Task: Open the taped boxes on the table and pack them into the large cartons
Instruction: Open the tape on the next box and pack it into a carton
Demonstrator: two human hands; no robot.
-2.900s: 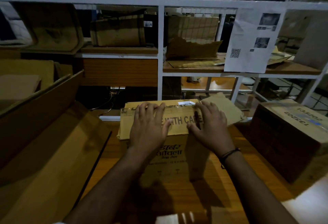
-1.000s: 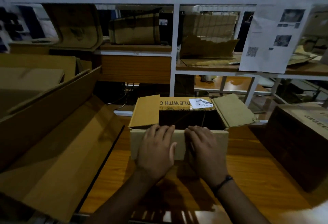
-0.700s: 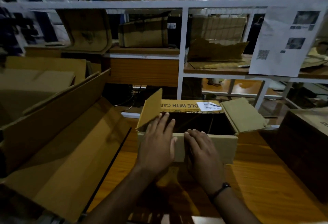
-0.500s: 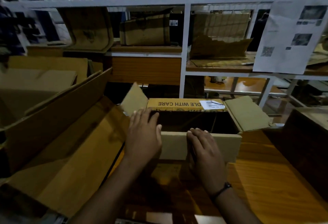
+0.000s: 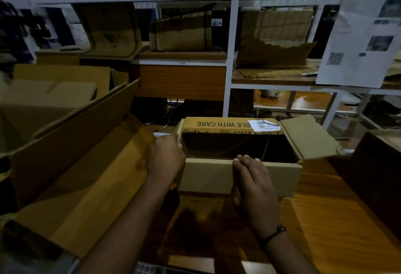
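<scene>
On the wooden table (image 5: 325, 226), just right of the large carton (image 5: 93, 187), the small box (image 5: 204, 178) is sitting with its top open and its inside showing only as darkness. Its four flaps are being kept out of the opening. The far flap (image 5: 221, 124), printed with a handling warning and carrying a white label (image 5: 263, 125), is leaning back. The right flap (image 5: 308, 139) is splaying outward. The near flap (image 5: 280, 176) is hanging down over the near wall.

The right hand (image 5: 256, 189) is lying flat on that near flap with straight, relaxed fingers whose tips are reaching the top fold. It seems to be pinning the flap down and steadying the box against a sideways push. The left hand (image 5: 166, 161) is pressing at the box's left end, where the fourth flap is hidden behind it, probably forcing that flap down and outward. Whether its fingers are curling round the cardboard edge or only pushing cannot be told from this angle.

The large carton is gaping beside the left hand, its long flap (image 5: 71, 135) leaning away, so the open box is probably waiting to be slid or lifted left into it. Another, darker box (image 5: 377, 178) is standing at the right edge of the table, its top out of sight, likely waiting its turn. Beyond the table, a white rack (image 5: 230, 57) is holding more cardboard and a hanging printed sheet (image 5: 358, 41).
</scene>
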